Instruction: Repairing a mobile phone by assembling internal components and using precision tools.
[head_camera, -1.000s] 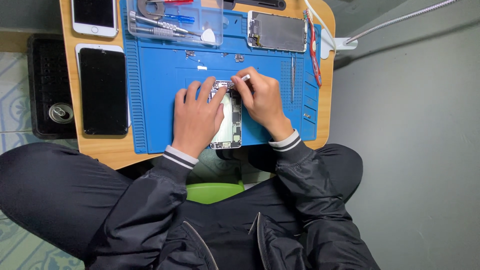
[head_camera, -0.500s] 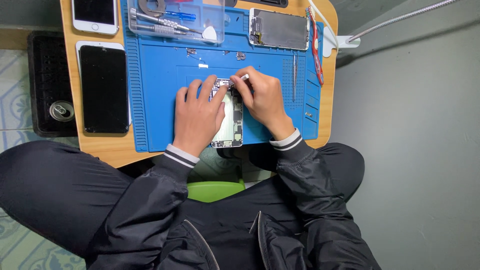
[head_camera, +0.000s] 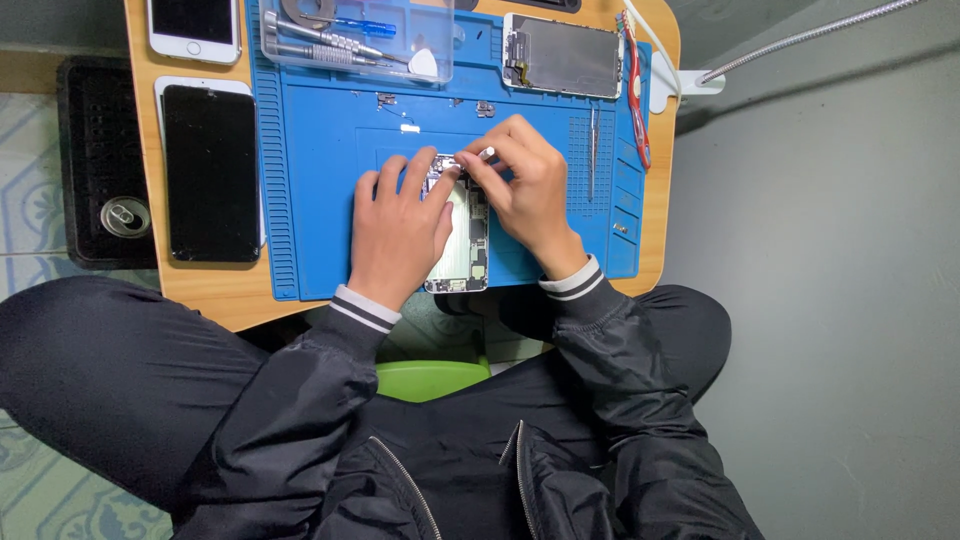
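An opened phone body (head_camera: 463, 245) with bare circuitry lies on a blue work mat (head_camera: 330, 150). My left hand (head_camera: 398, 225) rests flat on the phone's left side, fingers spread over its top end. My right hand (head_camera: 525, 185) pinches a small silver tool (head_camera: 487, 154) at the phone's top edge, fingertips close to those of the left hand. Small loose parts (head_camera: 395, 100) lie on the mat just beyond the hands.
A dark phone (head_camera: 211, 172) and a white phone (head_camera: 195, 28) lie at the left of the wooden table (head_camera: 205, 290). A clear tray (head_camera: 355, 40) holds screwdrivers. A detached screen panel (head_camera: 562, 55), red-handled tool (head_camera: 634, 85) and tweezers (head_camera: 593, 150) lie right. A can (head_camera: 125, 216) sits left.
Both hands stay on the opened phone; the fingertips shifted only slightly at its top edge. The view itself drifted a little.
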